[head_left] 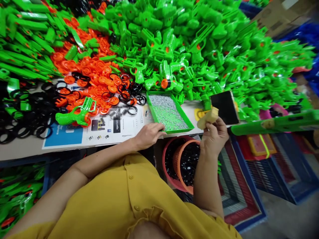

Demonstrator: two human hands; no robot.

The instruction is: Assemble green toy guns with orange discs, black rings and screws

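Note:
A shallow green tray point(155, 114) lies at the table's near edge, with many small silvery metal pieces, seemingly screws, over its perforated floor. My left hand point(149, 135) is closed on the tray's near left corner, fingers over the rim. To the right, my right hand point(215, 137) pinches a pale yellow block point(208, 118) above the table edge; its exact kind I cannot make out. Just behind that hand stands a dark flat panel with a light edge point(225, 107). A yellow item point(199, 114) is partly hidden behind the block.
Green toy guns point(169, 43) are heaped along the back. Orange discs point(99, 79) and black rings point(25, 127) lie left, beside an assembled-looking toy gun point(77, 114). Below the edge are an orange basket point(177, 162) of black parts and blue crates point(254, 199). A green bar point(279, 122) juts right.

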